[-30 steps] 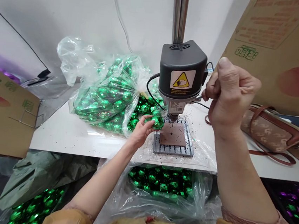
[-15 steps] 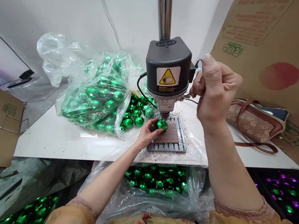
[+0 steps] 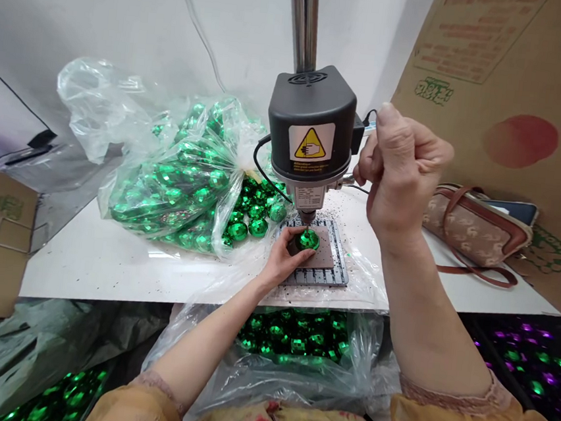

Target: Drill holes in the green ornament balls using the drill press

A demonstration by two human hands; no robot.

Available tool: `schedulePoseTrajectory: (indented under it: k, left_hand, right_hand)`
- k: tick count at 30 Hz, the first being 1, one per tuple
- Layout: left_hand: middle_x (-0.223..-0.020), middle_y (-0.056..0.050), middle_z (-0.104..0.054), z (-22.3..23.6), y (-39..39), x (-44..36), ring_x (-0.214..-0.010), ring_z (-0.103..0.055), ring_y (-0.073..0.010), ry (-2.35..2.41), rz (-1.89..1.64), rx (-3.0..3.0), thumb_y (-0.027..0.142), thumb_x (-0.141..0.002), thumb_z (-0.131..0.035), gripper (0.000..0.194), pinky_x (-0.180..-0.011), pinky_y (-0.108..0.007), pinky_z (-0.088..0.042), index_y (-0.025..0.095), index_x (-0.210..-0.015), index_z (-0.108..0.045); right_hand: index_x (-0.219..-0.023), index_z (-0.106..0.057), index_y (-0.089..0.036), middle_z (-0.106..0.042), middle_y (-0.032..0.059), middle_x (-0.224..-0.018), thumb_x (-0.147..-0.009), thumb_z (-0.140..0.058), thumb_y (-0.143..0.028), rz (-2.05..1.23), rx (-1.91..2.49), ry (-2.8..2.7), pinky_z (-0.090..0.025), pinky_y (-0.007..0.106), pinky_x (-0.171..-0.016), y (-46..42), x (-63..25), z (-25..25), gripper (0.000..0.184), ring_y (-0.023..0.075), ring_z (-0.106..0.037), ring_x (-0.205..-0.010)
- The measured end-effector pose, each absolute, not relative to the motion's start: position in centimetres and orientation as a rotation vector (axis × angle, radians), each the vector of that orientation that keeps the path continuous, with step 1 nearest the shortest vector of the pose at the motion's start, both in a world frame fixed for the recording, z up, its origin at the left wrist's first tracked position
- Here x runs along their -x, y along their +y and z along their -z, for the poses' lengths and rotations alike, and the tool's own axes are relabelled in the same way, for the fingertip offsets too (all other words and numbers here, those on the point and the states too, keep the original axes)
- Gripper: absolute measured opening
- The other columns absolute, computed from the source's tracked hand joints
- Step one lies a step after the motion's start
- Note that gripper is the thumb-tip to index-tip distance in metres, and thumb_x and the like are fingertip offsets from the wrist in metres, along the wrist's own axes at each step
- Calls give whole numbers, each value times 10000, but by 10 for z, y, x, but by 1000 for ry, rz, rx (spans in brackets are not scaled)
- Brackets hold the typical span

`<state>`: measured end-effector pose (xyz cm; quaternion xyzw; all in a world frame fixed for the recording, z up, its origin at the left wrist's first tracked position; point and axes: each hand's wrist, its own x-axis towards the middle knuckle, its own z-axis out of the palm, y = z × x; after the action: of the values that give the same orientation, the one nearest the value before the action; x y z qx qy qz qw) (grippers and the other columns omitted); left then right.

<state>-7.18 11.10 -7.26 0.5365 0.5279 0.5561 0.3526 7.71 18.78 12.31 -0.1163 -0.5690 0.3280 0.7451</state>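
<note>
My left hand [image 3: 283, 257] is closed around the side of a shiny green faceted ball [image 3: 309, 240], thumb in front and fingers behind. The ball rests on a brownish square pad [image 3: 326, 254] over the slotted grey base of a bench drill press [image 3: 311, 127]. Just above the ball is the drill's chuck [image 3: 308, 218], its tip close to the ball's top. To the right of the black motor housing, my right hand [image 3: 400, 172] is raised in a fist around the drill press lever [image 3: 347, 180]; most of the lever is hidden by the fingers.
A clear plastic bag [image 3: 174, 180] of green balls lies on the white table [image 3: 106, 273] at left, with loose balls [image 3: 258, 227] beside it. A patterned handbag [image 3: 477, 226] and large cardboard box [image 3: 496, 79] stand at right. More green balls [image 3: 298, 331] sit below the table edge.
My left hand has brought the ball slightly right and down, so it now sits on the pad under the chuck. The right hand stays at the lever. The view has shifted slightly.
</note>
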Motion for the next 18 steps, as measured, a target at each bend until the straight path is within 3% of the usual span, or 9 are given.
schedulePoseTrajectory:
  k: [6, 18]
  left_hand:
    - [-1250, -104, -682, 74, 111, 73, -1197, -647, -259, 1361, -1433, -1369, 394, -781, -863, 544, -1078, -424, -487, 205, -1222, -607]
    - [-1253, -110, -676, 75, 111, 73, -1210, -640, -271, 1355, -1437, -1384, 421, -782, -863, 549, -1086, -441, -483, 208, -1219, -608]
  right_hand:
    - [-504, -336, -208, -287, -31, -455, -966, -655, -433, -587, 270, -1201, -192, 345, -452, 176, -77, -102, 605, 103, -289, -414]
    - [-539, -242, -174, -214, -45, -486, -944, -632, -276, -495, 127, -1180, -173, 307, -445, 177, -77, -72, 571, 69, -241, -418]
